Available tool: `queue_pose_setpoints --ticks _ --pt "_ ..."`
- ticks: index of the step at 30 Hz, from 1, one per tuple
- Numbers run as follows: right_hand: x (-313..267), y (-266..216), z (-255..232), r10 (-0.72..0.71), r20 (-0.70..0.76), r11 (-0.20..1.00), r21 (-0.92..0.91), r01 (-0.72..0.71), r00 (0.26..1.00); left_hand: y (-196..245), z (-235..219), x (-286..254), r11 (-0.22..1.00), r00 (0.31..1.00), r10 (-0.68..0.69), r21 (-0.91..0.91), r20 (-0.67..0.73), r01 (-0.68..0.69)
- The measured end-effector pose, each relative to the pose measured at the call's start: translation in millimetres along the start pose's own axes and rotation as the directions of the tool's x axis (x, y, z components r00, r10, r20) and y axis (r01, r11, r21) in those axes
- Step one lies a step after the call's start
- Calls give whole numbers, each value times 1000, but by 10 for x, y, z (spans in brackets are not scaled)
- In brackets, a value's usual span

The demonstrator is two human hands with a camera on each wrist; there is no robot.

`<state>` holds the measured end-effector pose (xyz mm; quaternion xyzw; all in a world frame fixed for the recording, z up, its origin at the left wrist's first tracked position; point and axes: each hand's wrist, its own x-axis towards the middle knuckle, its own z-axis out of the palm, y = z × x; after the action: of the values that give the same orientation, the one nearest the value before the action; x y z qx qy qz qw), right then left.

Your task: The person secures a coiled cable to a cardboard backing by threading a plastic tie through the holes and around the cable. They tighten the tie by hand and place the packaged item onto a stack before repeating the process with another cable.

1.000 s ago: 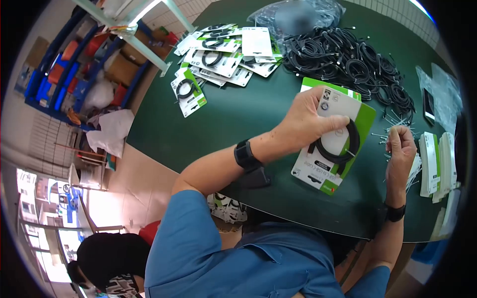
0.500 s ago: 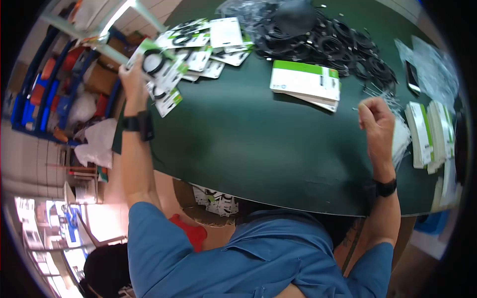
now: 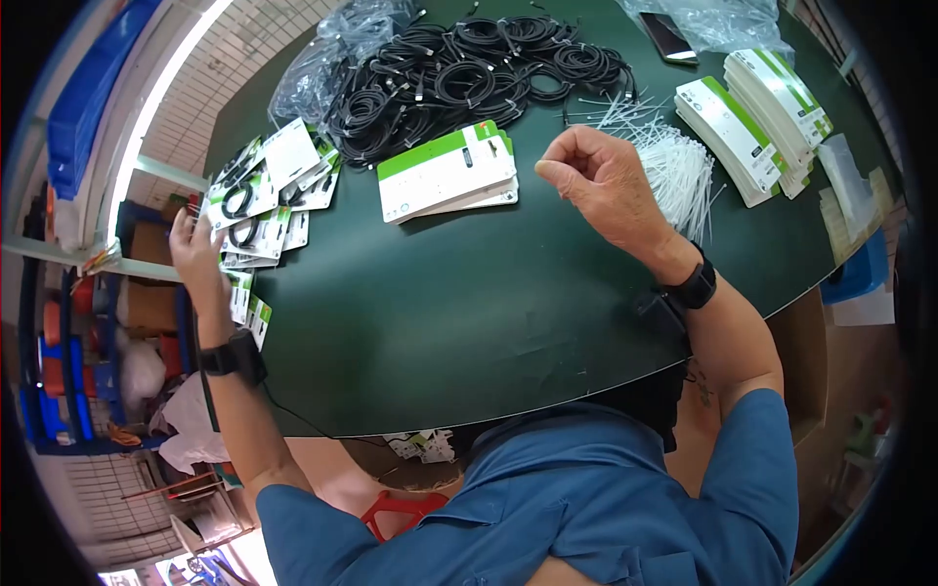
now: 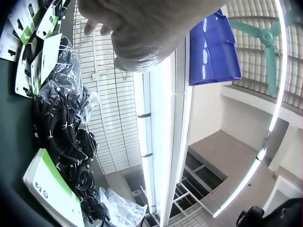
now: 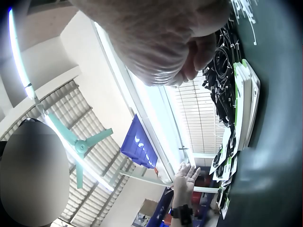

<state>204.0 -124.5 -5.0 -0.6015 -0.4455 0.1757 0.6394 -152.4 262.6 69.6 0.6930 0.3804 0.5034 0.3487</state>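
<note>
At the left table edge, my left hand [image 3: 198, 256] has its fingers spread beside a pile of carded black cables [image 3: 256, 200], holding nothing visible. The right wrist view also shows that left hand [image 5: 183, 184] raised with fingers apart. Over the table, my right hand [image 3: 611, 190] has its fingers curled in, thumb near the index finger, with nothing visible in it. To its left lies a small stack of white and green cards [image 3: 449, 176]. White cable ties [image 3: 674, 176] lie just right of it. Behind the stack is a heap of coiled black cables [image 3: 469, 73].
Two stacks of cards [image 3: 728, 137] stand at the right, near a phone [image 3: 668, 39] and clear plastic [image 3: 728, 24]. More plastic wrap [image 3: 318, 73] lies at the back left. A metal frame post [image 3: 156, 264] stands by the table's left edge. A red stool [image 3: 403, 510] is below.
My left hand took the carded cable from over the table to the left pile and let it go. My right hand remains curled near the ties. The head view has shifted.
</note>
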Motion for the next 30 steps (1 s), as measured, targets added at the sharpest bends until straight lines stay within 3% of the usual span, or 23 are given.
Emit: queue_pose_setpoints --ticks 2,4,6,8,10,12,16,18,20,22,24,26,28,29,30 --pt "1 0 -15 -7 -4 1000 14 7 1000 220 429 -96 982 971 126 110 205 -150" --pt "0 19 -44 -24 -16 998 -53 23 1000 511 911 -291 830 852 307 318 424 -458" --pt "-2 6 -74 -22 -18 999 -34 21 1000 454 1328 -343 833 809 345 244 476 -498" --pt "-19 -14 -96 -19 -20 998 -61 18 1000 515 1789 -412 753 773 204 408 600 -516" --pt "-23 -29 -109 -35 -24 997 -74 33 999 174 2019 -303 547 665 416 414 620 -728" --pt "-31 -41 -111 -61 -18 992 -113 59 998 18 2170 -281 559 680 417 420 603 -715" --pt "-47 -60 -102 -83 -14 993 -87 81 996 -8 2264 -233 466 610 540 398 580 -791" --pt "-52 -88 -105 -93 -1 992 -84 93 996 12 2265 -222 614 727 476 404 496 -678" --pt "-51 -87 -103 -91 2 992 -85 90 996 9 2250 -147 592 708 545 392 450 -705" --pt "-53 -75 -83 -89 14 992 -87 90 996 48 2206 -86 628 761 559 432 328 -647" --pt "-53 -57 -73 -95 19 991 -97 97 995 129 2177 -36 612 778 554 488 296 -622" --pt "-53 -57 -63 -80 31 991 -102 82 996 230 2151 -10 853 905 354 315 236 -416" --pt "-48 -51 -57 -66 43 992 -109 70 997 295 2165 43 903 918 325 214 228 -373" --pt "-46 -39 -51 -56 49 992 -110 61 997 321 2194 63 993 966 120 -23 231 -118" --pt "-46 -29 -44 -45 55 992 -111 51 997 339 2221 91 955 955 -83 -251 285 158"
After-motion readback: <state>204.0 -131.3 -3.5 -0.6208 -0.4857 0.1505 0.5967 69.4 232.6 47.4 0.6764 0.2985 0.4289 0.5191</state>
